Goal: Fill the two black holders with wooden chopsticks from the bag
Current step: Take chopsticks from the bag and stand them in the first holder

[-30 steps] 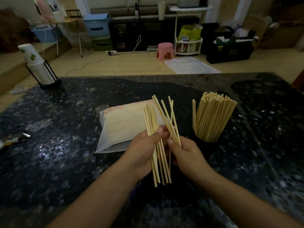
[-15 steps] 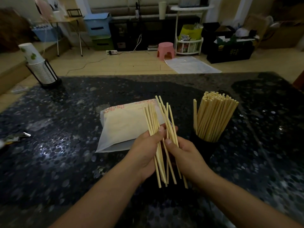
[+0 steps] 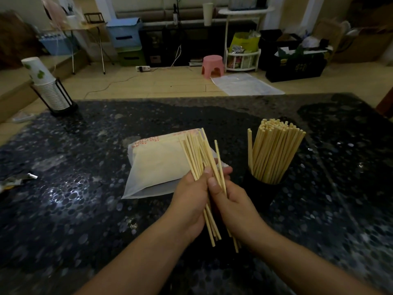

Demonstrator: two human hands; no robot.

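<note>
Together, both hands (image 3: 212, 201) grip loose chopsticks (image 3: 196, 154).

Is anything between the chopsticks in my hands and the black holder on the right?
Nothing visible. The held chopsticks and the holder have only bare table between them, though the holder already looks packed.
</note>
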